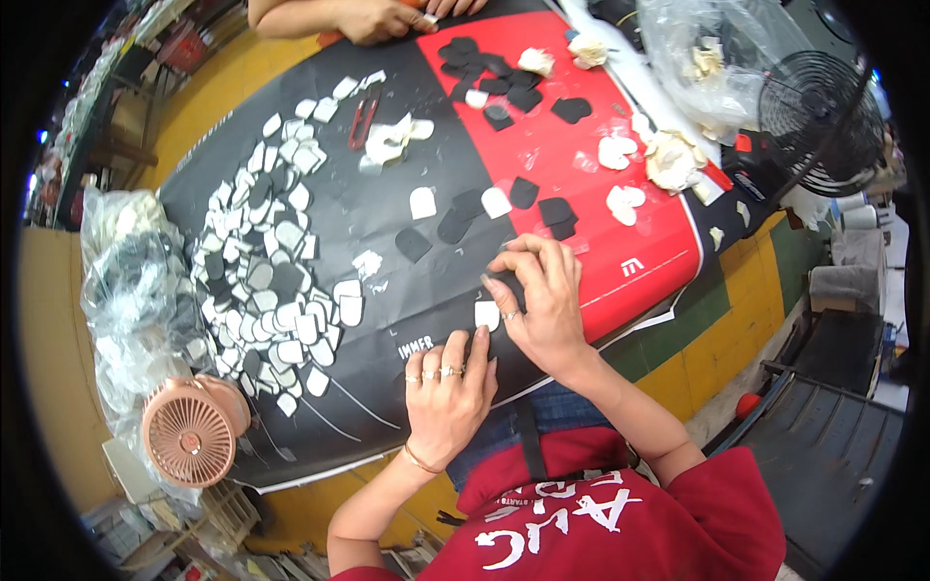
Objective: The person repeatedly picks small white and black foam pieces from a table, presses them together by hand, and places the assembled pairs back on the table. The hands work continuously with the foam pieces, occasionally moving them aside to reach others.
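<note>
- White pad piece: small flat tab with a rounded end, lying on the black part of the table cover at the near edge, between the two hands. Judged light, thin and limp. Best lifted by pinching one edge, or pressed flat with a fingertip.
- Right hand: fingers curled and pressed together, tips pinching a dark piece just above the white tab. Whether it is peeling a layer off, I cannot tell.
- Left hand: palm down, fingers loosely spread, fingertips resting on the cover just below the tab. It holds nothing.
- Pile of finished pieces: many white and black tabs, overlapping, matte, left of the hands.
- Loose black tabs: scattered flat on the cover above the hands.
- Crumpled white backing scraps: papery, right side.
- Pink desk fan: ribbed round grille.
- Another person's hand: far edge.
</note>
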The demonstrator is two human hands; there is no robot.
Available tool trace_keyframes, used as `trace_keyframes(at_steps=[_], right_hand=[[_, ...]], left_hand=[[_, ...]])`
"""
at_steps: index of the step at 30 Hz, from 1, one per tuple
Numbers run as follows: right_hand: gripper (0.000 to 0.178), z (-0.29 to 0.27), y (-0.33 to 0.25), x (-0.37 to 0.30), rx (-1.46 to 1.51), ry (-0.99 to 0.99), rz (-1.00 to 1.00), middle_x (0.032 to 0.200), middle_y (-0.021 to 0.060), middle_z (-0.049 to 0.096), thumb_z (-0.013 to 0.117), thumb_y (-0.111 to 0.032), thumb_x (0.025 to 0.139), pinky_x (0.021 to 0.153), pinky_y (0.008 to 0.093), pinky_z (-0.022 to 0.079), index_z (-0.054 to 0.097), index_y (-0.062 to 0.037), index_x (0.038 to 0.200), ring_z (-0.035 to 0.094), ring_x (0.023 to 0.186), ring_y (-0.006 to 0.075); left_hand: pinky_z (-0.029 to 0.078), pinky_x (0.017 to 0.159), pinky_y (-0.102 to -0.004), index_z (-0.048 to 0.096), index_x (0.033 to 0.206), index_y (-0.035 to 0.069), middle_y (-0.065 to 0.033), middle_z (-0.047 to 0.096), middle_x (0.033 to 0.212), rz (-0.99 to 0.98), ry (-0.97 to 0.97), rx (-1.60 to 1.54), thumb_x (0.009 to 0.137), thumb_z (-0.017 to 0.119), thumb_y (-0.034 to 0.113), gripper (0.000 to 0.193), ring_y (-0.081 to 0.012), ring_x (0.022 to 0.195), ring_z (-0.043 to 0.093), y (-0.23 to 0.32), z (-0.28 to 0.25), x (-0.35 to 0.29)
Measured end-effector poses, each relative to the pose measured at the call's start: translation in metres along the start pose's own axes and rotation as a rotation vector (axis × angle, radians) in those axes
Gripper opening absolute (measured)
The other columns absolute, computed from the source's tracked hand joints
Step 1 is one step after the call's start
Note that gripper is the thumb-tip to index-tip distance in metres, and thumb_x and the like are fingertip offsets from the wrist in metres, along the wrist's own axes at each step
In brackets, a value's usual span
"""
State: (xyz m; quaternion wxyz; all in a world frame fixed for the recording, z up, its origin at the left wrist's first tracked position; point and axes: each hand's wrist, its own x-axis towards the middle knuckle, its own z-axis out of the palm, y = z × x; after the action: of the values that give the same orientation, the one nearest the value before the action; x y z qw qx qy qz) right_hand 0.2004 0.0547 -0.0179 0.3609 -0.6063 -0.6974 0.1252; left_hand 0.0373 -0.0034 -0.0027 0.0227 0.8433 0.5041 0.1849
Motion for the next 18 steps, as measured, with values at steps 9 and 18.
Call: trace_keyframes(at_steps=[9,18], right_hand=[[0.022,-0.031,0.020,-0.021,-0.159,0.251,-0.036,0.109,0.0047,0.063,0.075,-0.025,0.088,0.095,0.0440,0.037,0.072,-0.0144,0.107,0.058,0.107,0.0251],[0.021,-0.100,0.082,0.026,-0.218,0.226,0.092,0.099,0.0069,0.066,0.071,-0.024,0.093,0.085,0.0397,0.041,0.073,-0.0075,0.107,0.061,0.094,0.0243]], left_hand=[[0.027,0.113,-0.0505,0.058,0.136,0.002,-0.0188,0.055,0.133,-0.347,0.024,0.139,0.083,0.074,0.034,0.064,-0.0339,0.125,0.049,-0.034,-0.015,-0.040],[0.027,0.114,-0.0497,0.037,0.149,-0.006,-0.0263,0.040,0.153,-0.412,0.386,0.202,0.088,0.068,0.027,0.076,-0.0403,0.140,0.040,-0.050,0.010,-0.066]])
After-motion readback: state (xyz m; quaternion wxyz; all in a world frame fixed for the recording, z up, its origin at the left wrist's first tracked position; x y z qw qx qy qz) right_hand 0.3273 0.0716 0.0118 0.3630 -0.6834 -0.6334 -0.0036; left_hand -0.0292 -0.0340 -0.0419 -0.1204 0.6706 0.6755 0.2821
